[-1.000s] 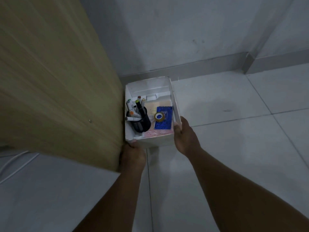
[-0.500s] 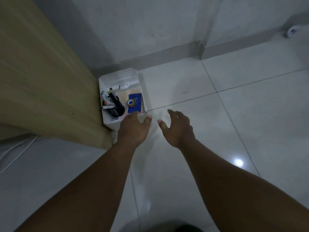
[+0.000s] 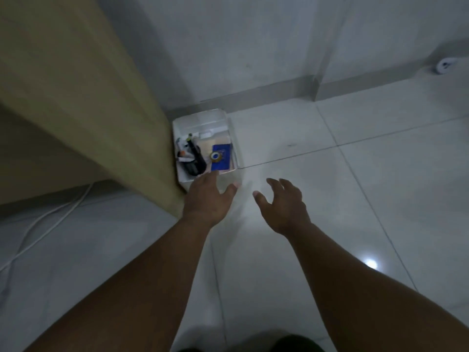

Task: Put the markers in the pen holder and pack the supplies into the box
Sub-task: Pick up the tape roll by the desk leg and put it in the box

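Note:
A white box (image 3: 200, 120) stands on the floor tiles against the wooden panel. Inside it, on the left, a black pen holder (image 3: 194, 165) leans with several markers (image 3: 185, 152) in it. To its right lie a blue notebook (image 3: 223, 156) and a roll of tape (image 3: 215, 156) on top of it. My left hand (image 3: 208, 199) hovers just in front of the box's near wall, fingers spread, holding nothing. My right hand (image 3: 283, 203) is to the right of it over bare tiles, also open and empty.
A tall wooden panel (image 3: 83, 97) rises at the left, touching the box. White cables (image 3: 48, 219) run over the floor at lower left. A grey skirting (image 3: 253, 95) lines the wall behind, and a small white object (image 3: 445, 65) sits at far right.
Both hands held the box one second ago and have let go of it. They have drawn back toward me, and the box now rests on the floor beside the panel.

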### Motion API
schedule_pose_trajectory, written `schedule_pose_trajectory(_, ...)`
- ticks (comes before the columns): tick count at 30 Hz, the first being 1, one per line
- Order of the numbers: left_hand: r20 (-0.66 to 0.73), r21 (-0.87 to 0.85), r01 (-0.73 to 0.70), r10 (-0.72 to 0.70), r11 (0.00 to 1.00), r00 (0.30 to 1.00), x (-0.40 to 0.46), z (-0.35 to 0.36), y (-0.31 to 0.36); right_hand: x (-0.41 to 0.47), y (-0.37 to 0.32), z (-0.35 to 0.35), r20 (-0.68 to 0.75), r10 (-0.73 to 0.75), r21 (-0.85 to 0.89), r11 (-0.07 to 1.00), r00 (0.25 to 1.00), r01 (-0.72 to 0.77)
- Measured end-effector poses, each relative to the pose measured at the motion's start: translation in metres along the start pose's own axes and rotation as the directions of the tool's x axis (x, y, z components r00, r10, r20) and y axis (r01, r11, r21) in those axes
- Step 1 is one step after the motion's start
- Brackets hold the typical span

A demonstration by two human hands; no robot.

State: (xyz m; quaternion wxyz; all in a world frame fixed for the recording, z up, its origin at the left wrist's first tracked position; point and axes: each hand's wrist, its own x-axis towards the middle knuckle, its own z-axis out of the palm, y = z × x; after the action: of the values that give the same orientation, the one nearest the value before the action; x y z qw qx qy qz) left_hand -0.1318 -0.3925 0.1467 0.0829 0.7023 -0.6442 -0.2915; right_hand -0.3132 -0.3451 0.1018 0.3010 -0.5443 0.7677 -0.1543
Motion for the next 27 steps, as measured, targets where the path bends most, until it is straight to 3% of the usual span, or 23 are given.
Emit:
schedule_pose_trajectory(6, -0.036, -0.141, 0.107, -0.113, 0.984, 0.993, -0.034, -0.019, -0.065, -0.015, -0.040, 0.039, 0.038, -0.143, -0.022, 0.989, 0.989, 0.144)
schedule_pose_trajectory(17, -0.153, -0.214, 0.142, -0.177, 0.966, 0.972, -0.116, -0.067, -0.203, -0.092, -0.123, 0.101, 0.067, -0.293, -0.015, 0.955, 0.954, 0.295)
schedule_pose_trajectory(27, -0.244, -0.286, 0.129, -0.202, 0.950, 0.949, -0.136, -0.098, -0.271, -0.136, -0.186, 0.141, 0.066, -0.359, -0.014, 0.932, 0.931, 0.361)
